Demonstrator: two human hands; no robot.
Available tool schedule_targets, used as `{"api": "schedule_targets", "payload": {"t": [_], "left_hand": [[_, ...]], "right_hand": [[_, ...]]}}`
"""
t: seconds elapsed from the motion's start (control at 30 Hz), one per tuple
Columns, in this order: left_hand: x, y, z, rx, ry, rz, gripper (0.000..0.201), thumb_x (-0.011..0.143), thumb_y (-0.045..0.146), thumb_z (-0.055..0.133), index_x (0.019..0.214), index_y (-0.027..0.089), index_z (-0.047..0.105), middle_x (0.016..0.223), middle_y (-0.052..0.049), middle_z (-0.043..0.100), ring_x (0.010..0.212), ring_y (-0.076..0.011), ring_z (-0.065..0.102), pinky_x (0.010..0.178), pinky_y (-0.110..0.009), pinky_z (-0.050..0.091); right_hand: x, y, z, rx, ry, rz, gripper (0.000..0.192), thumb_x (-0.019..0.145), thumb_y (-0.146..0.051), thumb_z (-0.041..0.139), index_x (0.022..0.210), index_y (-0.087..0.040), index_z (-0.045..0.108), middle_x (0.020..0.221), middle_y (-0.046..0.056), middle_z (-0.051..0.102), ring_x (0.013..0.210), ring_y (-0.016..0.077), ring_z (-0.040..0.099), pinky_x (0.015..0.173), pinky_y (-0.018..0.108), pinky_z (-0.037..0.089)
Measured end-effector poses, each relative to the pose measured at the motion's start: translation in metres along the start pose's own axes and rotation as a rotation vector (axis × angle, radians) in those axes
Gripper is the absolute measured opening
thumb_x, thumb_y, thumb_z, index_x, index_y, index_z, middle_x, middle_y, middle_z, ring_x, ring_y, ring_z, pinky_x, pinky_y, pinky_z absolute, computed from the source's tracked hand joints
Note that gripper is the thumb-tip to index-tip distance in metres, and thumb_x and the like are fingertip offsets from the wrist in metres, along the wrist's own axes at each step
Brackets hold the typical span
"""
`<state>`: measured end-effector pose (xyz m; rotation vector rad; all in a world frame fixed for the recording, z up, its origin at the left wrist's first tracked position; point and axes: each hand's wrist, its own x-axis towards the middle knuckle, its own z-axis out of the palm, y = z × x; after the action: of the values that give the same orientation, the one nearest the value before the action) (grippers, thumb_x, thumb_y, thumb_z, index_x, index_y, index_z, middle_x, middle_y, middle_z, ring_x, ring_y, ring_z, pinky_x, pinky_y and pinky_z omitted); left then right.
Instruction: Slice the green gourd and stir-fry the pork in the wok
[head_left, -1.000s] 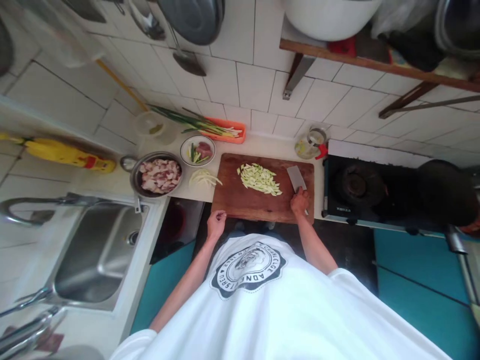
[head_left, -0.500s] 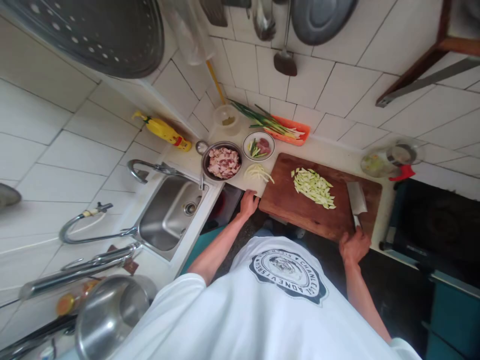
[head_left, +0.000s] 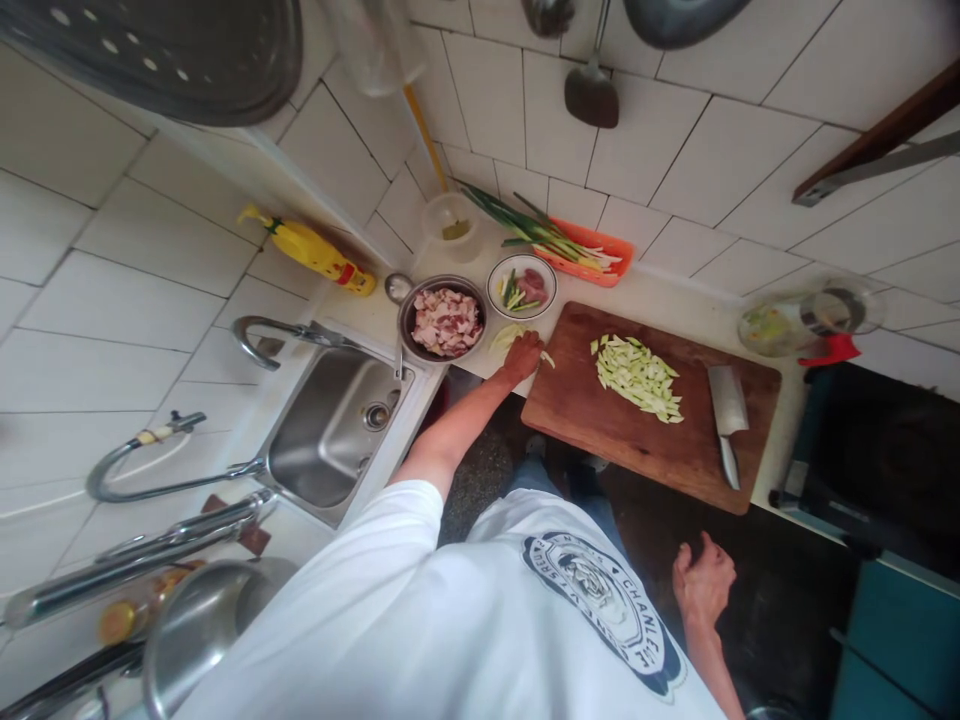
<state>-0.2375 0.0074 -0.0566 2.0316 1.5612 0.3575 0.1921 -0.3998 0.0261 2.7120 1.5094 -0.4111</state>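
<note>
Now my left hand (head_left: 523,352) lies on the pale onion strips (head_left: 508,334) that sit on the surface just off the board's (head_left: 600,425) left edge, beside the bowl of meat (head_left: 442,322). Its grip is cupped over the strips; whether the fingers have closed on any I cannot tell. Half a second ago that hand was only at the surface edge below them, so it has moved up onto the pile. My right hand (head_left: 701,580) has let go of the cleaver (head_left: 727,410), which lies flat at the board's right end, blade away from me; the hand hangs low by my side, loosely curled and empty. Green slices (head_left: 637,375) sit heaped mid-board. Behind are a small dish (head_left: 522,286), an orange tray (head_left: 592,255) of scallions and the sink (head_left: 330,440).
</note>
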Motion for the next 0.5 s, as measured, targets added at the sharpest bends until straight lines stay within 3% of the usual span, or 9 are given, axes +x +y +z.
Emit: {"api": "schedule_targets", "payload": {"t": [0.1, 0.2, 0.33, 0.43, 0.5], "left_hand": [[-0.005, -0.002, -0.005, 0.027, 0.041, -0.049, 0.019, 0.091, 0.006, 0.063, 0.102, 0.015, 0.075, 0.124, -0.020, 0.064, 0.129, -0.0367, 0.055, 0.112, -0.050, 0.043], [-0.014, -0.009, -0.015, 0.028, 0.152, -0.187, 0.024, 0.095, 0.007, 0.058, 0.111, 0.015, 0.074, 0.126, -0.018, 0.065, 0.125, -0.0335, 0.056, 0.110, -0.045, 0.044], [-0.022, -0.023, -0.025, -0.026, 0.302, -0.416, 0.030, 0.102, 0.005, 0.048, 0.122, 0.010, 0.070, 0.123, -0.017, 0.065, 0.115, -0.0263, 0.060, 0.109, -0.038, 0.044], [-0.022, -0.028, -0.026, -0.016, 0.331, -0.460, 0.036, 0.104, 0.006, 0.046, 0.135, 0.007, 0.065, 0.130, -0.019, 0.064, 0.116, -0.0246, 0.060, 0.108, -0.036, 0.043], [-0.022, -0.027, -0.023, 0.038, 0.327, -0.482, 0.041, 0.104, 0.009, 0.047, 0.142, 0.007, 0.062, 0.137, -0.022, 0.062, 0.124, -0.0286, 0.059, 0.109, -0.040, 0.043]], "right_hand": [[0.004, 0.002, 0.000, 0.029, -0.019, 0.014, 0.064, 0.097, -0.051, 0.039, 0.150, -0.020, 0.058, 0.133, 0.026, 0.062, 0.133, 0.0484, 0.056, 0.107, 0.064, 0.050], [0.026, -0.001, -0.003, 0.048, -0.014, -0.035, 0.066, 0.099, -0.052, 0.036, 0.146, -0.014, 0.060, 0.135, 0.027, 0.060, 0.135, 0.0469, 0.054, 0.109, 0.061, 0.049], [0.067, -0.004, -0.006, 0.053, 0.004, -0.115, 0.065, 0.099, -0.050, 0.037, 0.140, -0.007, 0.064, 0.131, 0.029, 0.062, 0.131, 0.0462, 0.055, 0.107, 0.058, 0.049], [0.107, -0.004, -0.005, 0.051, 0.051, -0.163, 0.064, 0.099, -0.047, 0.039, 0.141, -0.005, 0.063, 0.127, 0.030, 0.063, 0.127, 0.0459, 0.056, 0.103, 0.058, 0.050], [0.139, -0.003, -0.002, 0.054, 0.114, -0.200, 0.064, 0.097, -0.046, 0.044, 0.144, -0.006, 0.062, 0.124, 0.029, 0.064, 0.123, 0.0463, 0.058, 0.099, 0.059, 0.050]]}}
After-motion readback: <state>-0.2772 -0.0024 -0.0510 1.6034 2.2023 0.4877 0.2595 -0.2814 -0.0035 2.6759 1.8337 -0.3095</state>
